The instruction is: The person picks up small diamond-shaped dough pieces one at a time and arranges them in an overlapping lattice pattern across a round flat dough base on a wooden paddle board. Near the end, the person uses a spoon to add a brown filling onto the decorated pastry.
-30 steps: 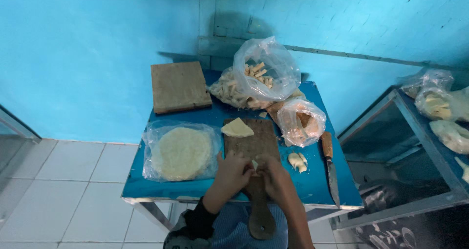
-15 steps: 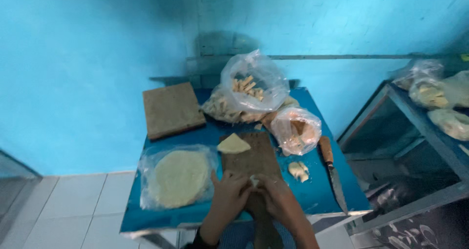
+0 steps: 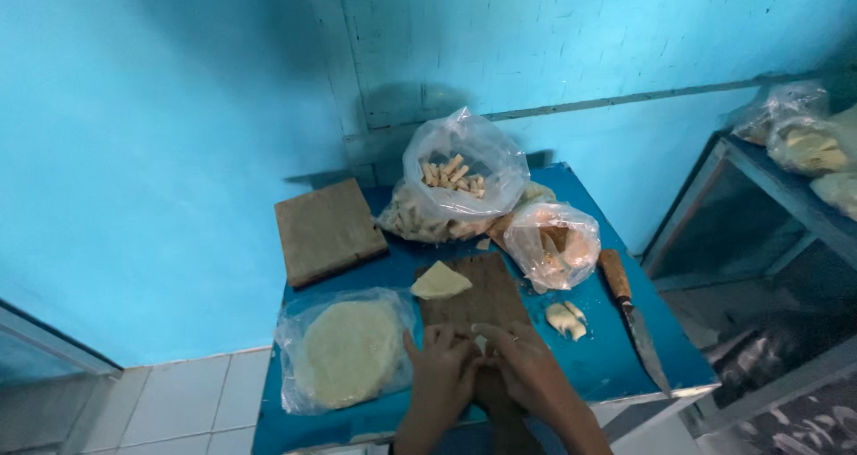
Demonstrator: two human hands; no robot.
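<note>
Both hands meet over the near end of the board. The left hand lies palm down, fingers curled inward toward the right hand, which also lies palm down with its fingers pointing left. Between the fingertips of the two hands sits a small pale dough piece; both hands pinch it, fingers drawn close together around it. Most of the piece is hidden by the fingers, so its shape cannot be told. Both forearms rise from the bottom edge of the view and converge at the board.

The board is dark wood and lies lengthwise on the blue table, its handle end toward the person and covered by the hands. At the far left corner of the board rests a folded wedge of pale dough.

Left of the board, touching its edge, lies a clear bag holding a flat round stack of wrappers. Right of the board lie two small dough scraps, and beyond them a knife with a wooden handle, blade toward the near edge.

Behind the board stand a small bag of orange-tinted filling and a large bag of pale rolled sticks. At the far left corner lies a square wooden block.
</note>
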